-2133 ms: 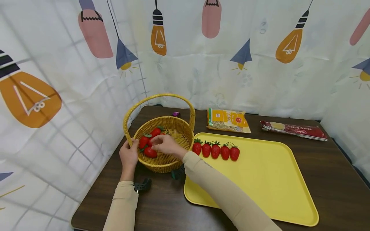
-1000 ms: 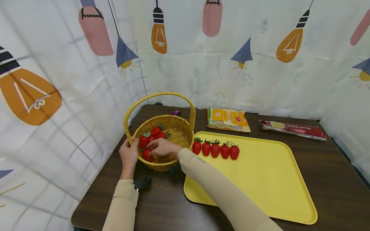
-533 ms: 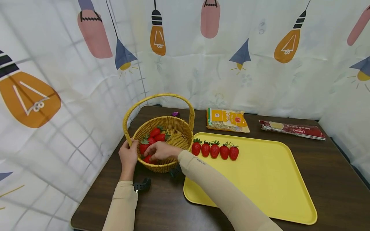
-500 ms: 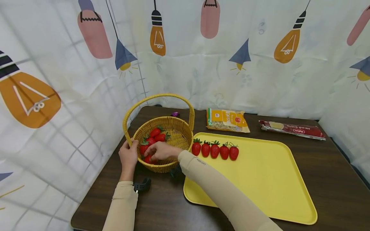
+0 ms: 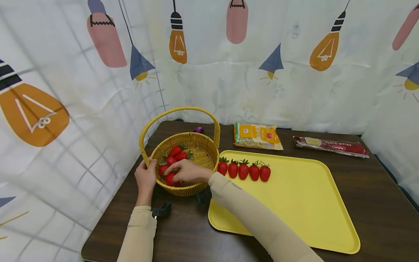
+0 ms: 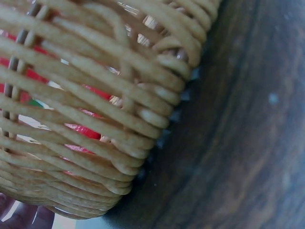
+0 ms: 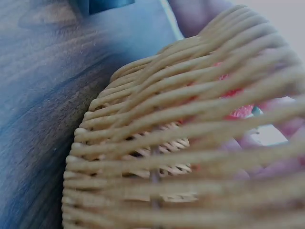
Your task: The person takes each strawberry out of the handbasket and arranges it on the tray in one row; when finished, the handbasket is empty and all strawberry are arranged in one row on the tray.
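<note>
A yellow wicker basket [image 5: 203, 154] with a tall arched handle stands at the table's left, several red strawberries [image 5: 181, 155] inside it. My left hand [image 5: 146, 177] grips its left rim by the foot of the handle. Inside the basket, my right hand [image 5: 189, 171] pinches a strawberry [image 5: 171, 180] near the front wall; the fingers partly cover it. Both wrist views mostly show the basket's weave [image 6: 90, 100], with red fruit behind the gaps. Right of the basket, a yellow tray [image 5: 294, 203] bears a row of several strawberries [image 5: 243, 170] along its far left.
Behind the tray lie an orange food packet [image 5: 258, 137] and a long dark red packet [image 5: 332, 146]. A small purple wrapped item [image 5: 198, 130] sits behind the basket. Patterned white curtains [image 5: 209, 83] enclose the back and sides of the dark wooden table [image 5: 183, 233].
My right hand has moved from the upper strawberries to one at the basket's front, then drawn slightly right with that strawberry turning in its fingers. My left hand stays on the rim.
</note>
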Tool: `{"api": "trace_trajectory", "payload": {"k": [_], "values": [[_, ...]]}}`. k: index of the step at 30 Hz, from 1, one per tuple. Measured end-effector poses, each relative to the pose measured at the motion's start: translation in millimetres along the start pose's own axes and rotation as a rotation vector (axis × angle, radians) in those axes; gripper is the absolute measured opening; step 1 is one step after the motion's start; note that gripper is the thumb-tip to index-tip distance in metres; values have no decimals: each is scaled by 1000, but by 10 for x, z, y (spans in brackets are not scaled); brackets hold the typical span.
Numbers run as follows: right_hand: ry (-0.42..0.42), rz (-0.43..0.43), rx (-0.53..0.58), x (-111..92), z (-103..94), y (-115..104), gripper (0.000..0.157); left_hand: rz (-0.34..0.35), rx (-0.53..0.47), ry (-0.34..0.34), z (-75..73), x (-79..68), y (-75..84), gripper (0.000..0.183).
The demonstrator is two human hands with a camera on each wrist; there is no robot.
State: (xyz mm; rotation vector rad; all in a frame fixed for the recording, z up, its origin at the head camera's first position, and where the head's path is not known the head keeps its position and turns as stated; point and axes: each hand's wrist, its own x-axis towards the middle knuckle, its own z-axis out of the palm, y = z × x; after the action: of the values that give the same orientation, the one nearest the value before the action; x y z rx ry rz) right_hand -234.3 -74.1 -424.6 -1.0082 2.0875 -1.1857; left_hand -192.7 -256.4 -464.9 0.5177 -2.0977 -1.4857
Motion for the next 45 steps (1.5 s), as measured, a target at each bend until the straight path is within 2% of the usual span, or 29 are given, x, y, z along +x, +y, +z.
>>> {"api": "trace_trajectory", "payload": {"k": [3, 7, 14, 17, 25, 32, 37, 40, 45], "values": [[24, -13, 37, -119, -52, -13, 33, -7, -10, -2, 5, -2, -4, 24], [83, -55, 34, -255, -77, -21, 33, -19, -10, 6, -1, -2, -19, 25], [315, -259, 11, -510, -44, -70, 30, -17, 3, 6, 2, 14, -41, 26], [367, -301, 64, -625, -73, -71, 28, -8, -2, 11, 12, 29, -14, 26], [424, -239, 265, -933, -213, 120, 28, 3, -5, 6, 7, 16, 11, 24], [532, -88, 359, -1228, -378, 325, 28, -4, 0, 3, 0, -3, 8, 26], [600, -30, 346, -1437, -502, 465, 31, -9, 8, 1, 0, -3, 2, 26], [649, -1, 295, -1578, -564, 560, 30, -12, 19, -2, -1, -4, 1, 25], [707, -1, 242, -1816, -660, 697, 28, -13, 18, 7, -3, -3, 9, 24]]}}
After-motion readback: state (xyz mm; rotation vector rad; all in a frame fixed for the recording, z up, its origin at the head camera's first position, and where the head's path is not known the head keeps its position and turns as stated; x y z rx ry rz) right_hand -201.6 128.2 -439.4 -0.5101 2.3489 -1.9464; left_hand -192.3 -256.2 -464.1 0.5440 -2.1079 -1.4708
